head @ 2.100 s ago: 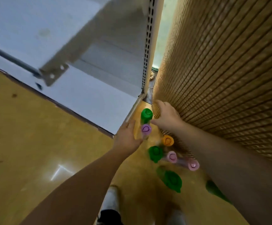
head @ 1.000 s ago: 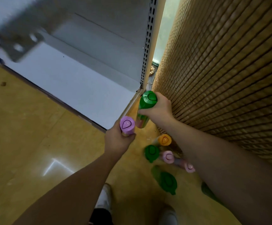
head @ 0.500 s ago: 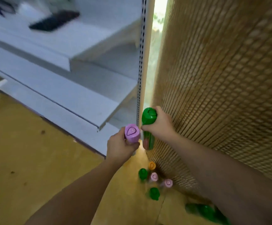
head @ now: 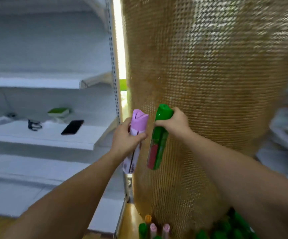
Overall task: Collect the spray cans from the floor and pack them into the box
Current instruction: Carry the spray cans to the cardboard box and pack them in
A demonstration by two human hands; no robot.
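- Head view, centre of frame: my left hand (head: 124,135) grips a pink spray can (head: 138,122), fingers curled round its body just under the cap.
- My right hand (head: 174,123) grips a green spray can (head: 158,145), fingers wrapped round its top by the cap.
- Both held cans are in the air, roughly upright and slightly tilted. They sit side by side and close together, and I cannot tell whether they touch.
- Behind the green spray can, a tan woven screen (head: 208,83) fills the right half of the frame.
- At the bottom centre more cans stand on the yellow floor (head: 131,218) against the foot of the screen: an orange cap (head: 148,218), a green cap (head: 142,229) and two pink caps (head: 153,227) close together.
- A blurred cluster of green cans (head: 234,226) lies at the lower right, also by the screen.
- White shelves (head: 36,137) take up the left half of the frame. On the middle one, a dark phone (head: 72,127) lies flat, with a green-topped stack (head: 59,112) behind it and a small dark object (head: 34,125) to its left that is too blurred to identify.
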